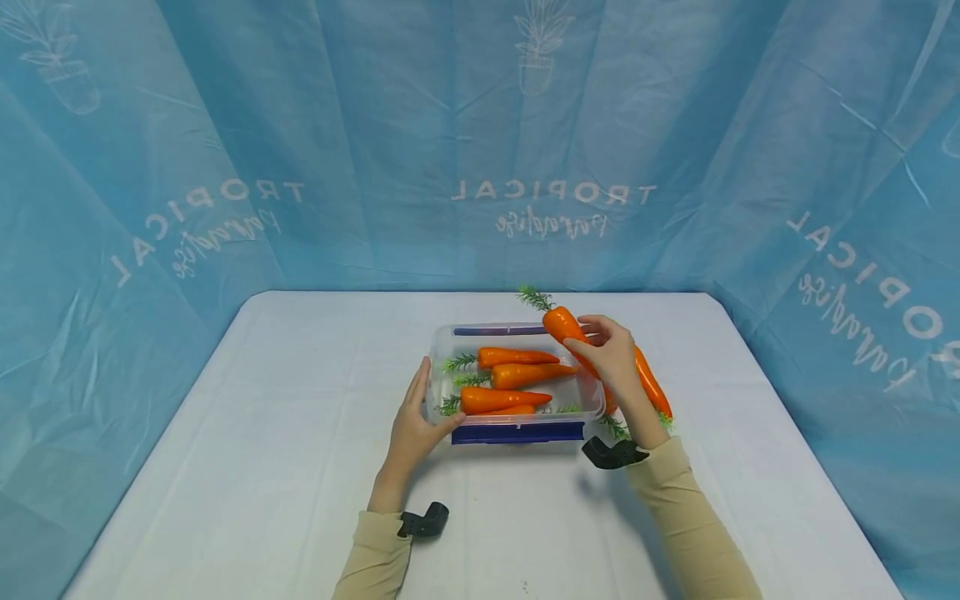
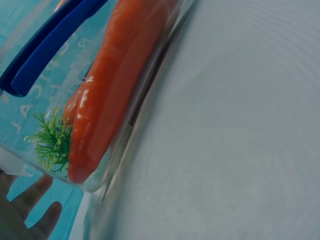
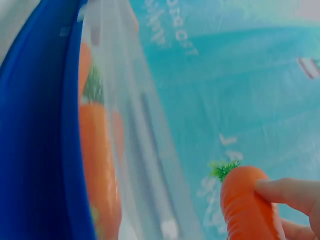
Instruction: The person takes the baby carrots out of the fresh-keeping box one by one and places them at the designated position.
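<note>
A clear plastic container [image 1: 517, 418] with blue clips holds several toy carrots [image 1: 517, 357], their green tops mostly toward its left end. My left hand [image 1: 415, 429] rests against its front left corner, thumb by the front rim and straight fingers along the left side. In the left wrist view those fingers [image 2: 32, 200] spread just past the container's edge. Between thumb and fingers, my right hand [image 1: 611, 354] pinches another carrot [image 1: 562, 325] over the right end of the container. That carrot tilts, its leafy top pointing up and left. In the right wrist view, the thumb presses on its thick end [image 3: 245, 195].
More carrots [image 1: 654, 387] lie on the white table just right of the container, partly hidden by my right hand and forearm. A blue clip [image 1: 517, 432] hangs out along the front side. Blue printed curtains [image 1: 405, 242] surround the table [image 1: 300, 417].
</note>
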A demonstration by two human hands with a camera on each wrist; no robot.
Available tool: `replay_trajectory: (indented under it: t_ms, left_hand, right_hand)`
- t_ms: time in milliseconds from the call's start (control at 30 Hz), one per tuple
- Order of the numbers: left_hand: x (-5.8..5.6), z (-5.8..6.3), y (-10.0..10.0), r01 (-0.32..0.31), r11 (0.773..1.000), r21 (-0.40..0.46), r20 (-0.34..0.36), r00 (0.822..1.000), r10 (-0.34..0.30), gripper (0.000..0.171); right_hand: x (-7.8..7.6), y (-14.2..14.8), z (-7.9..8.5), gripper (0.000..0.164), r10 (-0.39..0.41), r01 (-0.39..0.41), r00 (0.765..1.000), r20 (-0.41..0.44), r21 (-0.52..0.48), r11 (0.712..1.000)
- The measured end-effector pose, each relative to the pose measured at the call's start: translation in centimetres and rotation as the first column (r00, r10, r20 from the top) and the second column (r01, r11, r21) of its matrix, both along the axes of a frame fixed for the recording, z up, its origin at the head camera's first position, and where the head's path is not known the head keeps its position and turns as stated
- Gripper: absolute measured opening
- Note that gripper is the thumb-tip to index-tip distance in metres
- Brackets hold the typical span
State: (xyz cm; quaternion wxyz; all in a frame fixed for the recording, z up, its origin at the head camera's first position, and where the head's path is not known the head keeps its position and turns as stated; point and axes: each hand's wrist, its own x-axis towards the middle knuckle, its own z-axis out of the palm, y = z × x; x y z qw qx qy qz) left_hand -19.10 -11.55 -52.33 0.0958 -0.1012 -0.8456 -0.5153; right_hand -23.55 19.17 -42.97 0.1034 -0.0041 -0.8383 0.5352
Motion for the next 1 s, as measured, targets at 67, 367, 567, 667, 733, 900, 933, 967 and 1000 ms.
replay_trajectory:
  t_ms: [67,367,567,667,733,900,933,967,1000]
  left_hand:
    - [0.0,-0.1,0.0,-0.002,1.0,0.0,-0.002,1.0,0.002,0.1]
    - [-0.1,-0.2,0.0,-0.005,1.0,-0.007,-0.008,1.0,0.005,0.1]
    - [-0.1,-0.2,0.0,-0.004,1.0,-0.009,-0.018,1.0,0.004,0.1]
    - [-0.1,-0.2,-0.1,-0.002,1.0,-0.005,-0.019,1.0,0.002,0.1]
    - [-0.1,-0.3,-0.1,-0.001,1.0,-0.001,-0.018,1.0,0.001,0.1]
    - [-0.1,-0.4,-0.1,0.003,1.0,0.01,-0.016,1.0,-0.002,0.1]
    - [-0.1,-0.4,-0.1,0.002,1.0,0.008,-0.016,1.0,-0.002,0.1]
    - [-0.1,-0.3,-0.1,0.002,1.0,0.008,-0.015,1.0,-0.002,0.1]
    - [-0.1,-0.3,-0.1,0.001,1.0,0.005,-0.016,1.0,-0.001,0.1]
  right_hand:
    - [-0.2,0.8,-0.3,0.043,-0.041,0.041,0.999,-0.01,0.013,0.999]
    - [-0.4,4.4,-1.7,0.043,-0.197,0.195,0.98,0.023,0.074,0.978]
    - [-0.2,6.1,-2.5,0.042,-0.251,0.249,0.968,0.013,0.082,0.965]
    - [-0.2,7.0,-3.2,0.041,-0.276,0.274,0.961,0.012,0.084,0.958]
    - [-0.1,7.6,-3.7,0.04,-0.297,0.295,0.955,0.011,0.087,0.952]
    - [0.1,8.7,-4.6,0.039,-0.352,0.351,0.936,-0.005,0.097,0.931]
    - [0.1,8.9,-4.7,0.039,-0.36,0.359,0.933,-0.007,0.097,0.928]
    - [0.0,9.1,-4.9,0.039,-0.369,0.368,0.929,-0.009,0.098,0.925]
    - [0.0,9.3,-5.0,0.04,-0.377,0.376,0.926,-0.01,0.102,0.921]
